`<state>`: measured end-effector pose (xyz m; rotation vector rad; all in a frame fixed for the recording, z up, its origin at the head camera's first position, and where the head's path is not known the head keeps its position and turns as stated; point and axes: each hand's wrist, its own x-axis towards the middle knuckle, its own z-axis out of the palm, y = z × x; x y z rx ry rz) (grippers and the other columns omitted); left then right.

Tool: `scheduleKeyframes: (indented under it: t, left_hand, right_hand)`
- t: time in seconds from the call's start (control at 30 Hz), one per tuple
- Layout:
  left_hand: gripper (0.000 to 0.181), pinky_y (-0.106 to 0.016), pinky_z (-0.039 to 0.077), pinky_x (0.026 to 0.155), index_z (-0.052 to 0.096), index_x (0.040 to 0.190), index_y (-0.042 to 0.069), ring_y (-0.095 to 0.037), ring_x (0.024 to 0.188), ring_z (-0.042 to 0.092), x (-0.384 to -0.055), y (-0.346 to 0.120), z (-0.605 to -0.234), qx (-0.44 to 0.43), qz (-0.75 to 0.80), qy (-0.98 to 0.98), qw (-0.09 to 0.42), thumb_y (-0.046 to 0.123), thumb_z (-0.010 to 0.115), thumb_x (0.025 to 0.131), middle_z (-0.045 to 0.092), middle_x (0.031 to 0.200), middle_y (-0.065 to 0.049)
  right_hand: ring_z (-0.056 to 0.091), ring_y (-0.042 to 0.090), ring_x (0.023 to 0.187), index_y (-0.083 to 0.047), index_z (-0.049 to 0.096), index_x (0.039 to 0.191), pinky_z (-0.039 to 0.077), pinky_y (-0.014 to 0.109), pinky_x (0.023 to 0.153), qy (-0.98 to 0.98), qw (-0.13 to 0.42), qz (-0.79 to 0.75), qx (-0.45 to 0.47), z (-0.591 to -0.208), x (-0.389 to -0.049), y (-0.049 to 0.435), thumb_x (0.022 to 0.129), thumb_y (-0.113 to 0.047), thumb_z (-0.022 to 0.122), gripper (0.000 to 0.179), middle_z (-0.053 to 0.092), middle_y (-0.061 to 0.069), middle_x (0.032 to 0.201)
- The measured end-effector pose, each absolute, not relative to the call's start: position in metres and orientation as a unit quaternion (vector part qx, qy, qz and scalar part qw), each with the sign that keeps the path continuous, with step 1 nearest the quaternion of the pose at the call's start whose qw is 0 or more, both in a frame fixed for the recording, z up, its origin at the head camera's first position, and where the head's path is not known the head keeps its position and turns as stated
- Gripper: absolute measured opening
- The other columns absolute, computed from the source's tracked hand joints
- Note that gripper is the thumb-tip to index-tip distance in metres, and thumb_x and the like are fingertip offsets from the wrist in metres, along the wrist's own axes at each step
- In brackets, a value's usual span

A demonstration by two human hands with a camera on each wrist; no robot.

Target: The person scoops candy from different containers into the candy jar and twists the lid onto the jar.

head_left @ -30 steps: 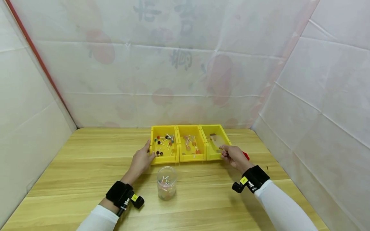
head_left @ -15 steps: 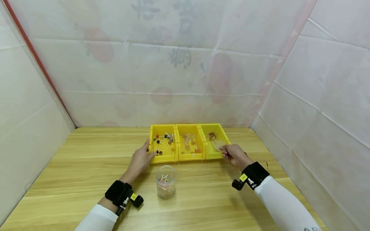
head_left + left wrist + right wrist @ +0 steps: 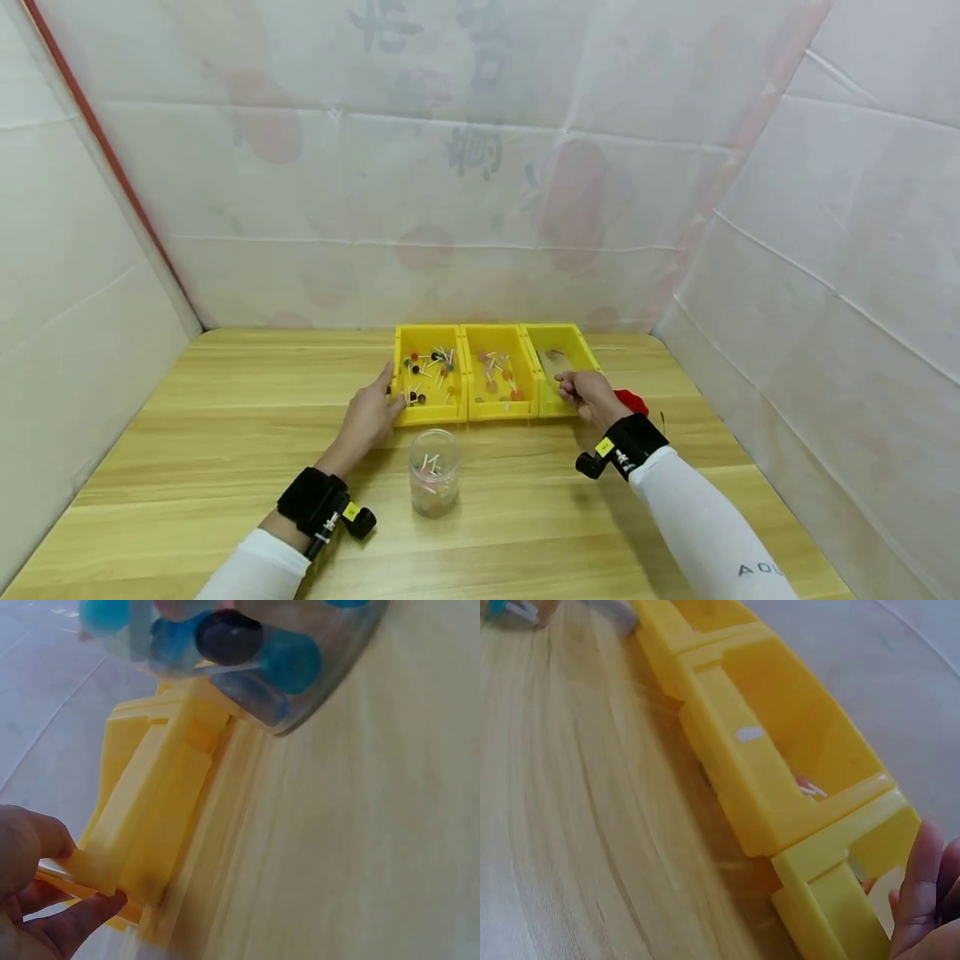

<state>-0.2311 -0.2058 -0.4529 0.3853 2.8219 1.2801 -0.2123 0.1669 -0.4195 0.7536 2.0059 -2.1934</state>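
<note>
Left grip (image 3: 369, 417) clamps a yellow plastic bin (image 3: 431, 413) to its right; right grip (image 3: 588, 396) pinches a thin pale sheet (image 3: 883, 896) ahead.

I'm stood by a pale wood-grain table (image 3: 525, 525) boxed in by crinkly white sheeting (image 3: 360, 192), faded red blotches (image 3: 573, 192) along the back, skinny red strip (image 3: 112, 158) down the left corner.
</note>
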Motion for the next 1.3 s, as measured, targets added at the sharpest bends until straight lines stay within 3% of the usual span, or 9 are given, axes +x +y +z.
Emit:
scheduleKeyframes:
  t: [0.07, 0.27, 0.4, 0.67, 0.93, 1.03, 1.17, 1.23, 1.3]
  left_hand:
    - [0.071, -0.026, 0.040, 0.040, 0.020, 0.156, 0.005, -0.014, 0.040, 0.045, -0.231, -0.205, -0.453, 0.124, 0.408, 0.904, 0.002, 0.016, 0.058, 0.097, 0.066, 0.095, -0.024]
    - [0.072, -0.025, 0.038, 0.038, 0.019, 0.156, 0.006, -0.013, 0.040, 0.044, -0.231, -0.207, -0.453, 0.124, 0.405, 0.906, -0.001, 0.016, 0.058, 0.097, 0.052, 0.063, -0.008]
    - [0.072, -0.024, 0.037, 0.039, 0.020, 0.156, 0.005, -0.012, 0.041, 0.042, -0.231, -0.207, -0.452, 0.123, 0.401, 0.908, -0.003, 0.017, 0.058, 0.096, 0.049, 0.060, -0.006]
    - [0.071, -0.024, 0.037, 0.039, 0.020, 0.156, 0.005, -0.012, 0.041, 0.040, -0.229, -0.206, -0.450, 0.121, 0.397, 0.910, -0.002, 0.016, 0.058, 0.097, 0.047, 0.057, -0.005]
    - [0.070, -0.024, 0.037, 0.039, 0.021, 0.156, 0.005, -0.012, 0.041, 0.039, -0.231, -0.209, -0.451, 0.116, 0.401, 0.909, -0.001, 0.017, 0.057, 0.098, 0.050, 0.062, -0.008]
    - [0.069, -0.024, 0.036, 0.038, 0.020, 0.156, 0.004, -0.012, 0.041, 0.037, -0.232, -0.212, -0.451, 0.114, 0.404, 0.908, -0.004, 0.017, 0.057, 0.098, 0.057, 0.072, -0.016]
    - [0.070, -0.030, 0.040, 0.042, 0.019, 0.156, 0.004, -0.019, 0.046, 0.043, -0.234, -0.216, -0.453, 0.114, 0.406, 0.906, -0.015, 0.018, 0.056, 0.099, 0.061, 0.118, -0.030]
    - [0.070, -0.037, 0.052, 0.056, 0.019, 0.156, 0.004, -0.028, 0.063, 0.059, -0.234, -0.219, -0.453, 0.116, 0.405, 0.906, -0.024, 0.020, 0.057, 0.099, 0.053, 0.135, -0.028]
    - [0.071, -0.046, 0.055, 0.075, 0.019, 0.156, 0.004, -0.038, 0.090, 0.064, -0.233, -0.222, -0.454, 0.120, 0.407, 0.905, -0.026, 0.023, 0.057, 0.100, 0.049, 0.139, -0.027]
  right_hand:
    - [0.054, 0.007, 0.061, 0.010, 0.045, 0.136, 0.049, 0.013, 0.057, 0.640, 0.035, -0.727, 0.248, -0.421, -0.212, 0.168, 0.106, -0.008, 0.037, 0.035, 0.049, 0.002, 0.075]
    - [0.056, 0.007, 0.064, 0.007, 0.048, 0.136, 0.053, 0.014, 0.065, 0.605, 0.030, -0.746, 0.276, -0.420, -0.214, 0.168, 0.107, -0.014, 0.040, 0.037, 0.052, 0.003, 0.079]
    - [0.057, 0.007, 0.064, 0.005, 0.048, 0.137, 0.054, 0.014, 0.065, 0.593, 0.031, -0.757, 0.273, -0.420, -0.211, 0.169, 0.106, -0.016, 0.043, 0.037, 0.052, 0.003, 0.078]
    - [0.054, 0.008, 0.060, 0.002, 0.044, 0.135, 0.045, 0.013, 0.049, 0.607, 0.049, -0.767, 0.203, -0.425, -0.197, 0.174, 0.107, -0.022, 0.042, 0.037, 0.051, 0.001, 0.070]
    - [0.048, 0.007, 0.063, -0.001, 0.045, 0.140, 0.045, 0.015, 0.055, 0.627, 0.043, -0.757, 0.178, -0.427, -0.185, 0.175, 0.107, -0.028, 0.042, 0.043, 0.051, 0.001, 0.077]
    - [0.045, 0.006, 0.062, 0.000, 0.046, 0.140, 0.044, 0.014, 0.054, 0.632, 0.031, -0.755, 0.173, -0.424, -0.181, 0.174, 0.106, -0.028, 0.043, 0.043, 0.050, 0.000, 0.077]
    - [0.044, 0.003, 0.058, 0.002, 0.048, 0.136, 0.043, 0.013, 0.052, 0.635, 0.018, -0.754, 0.169, -0.420, -0.178, 0.172, 0.105, -0.028, 0.046, 0.042, 0.049, -0.002, 0.073]
    - [0.044, 0.003, 0.057, 0.002, 0.050, 0.134, 0.042, 0.013, 0.051, 0.638, 0.015, -0.752, 0.167, -0.418, -0.177, 0.171, 0.105, -0.029, 0.047, 0.042, 0.048, -0.003, 0.072]
    - [0.044, 0.003, 0.056, 0.001, 0.051, 0.133, 0.041, 0.013, 0.050, 0.645, 0.017, -0.746, 0.163, -0.416, -0.176, 0.170, 0.104, -0.031, 0.048, 0.043, 0.048, -0.003, 0.071]
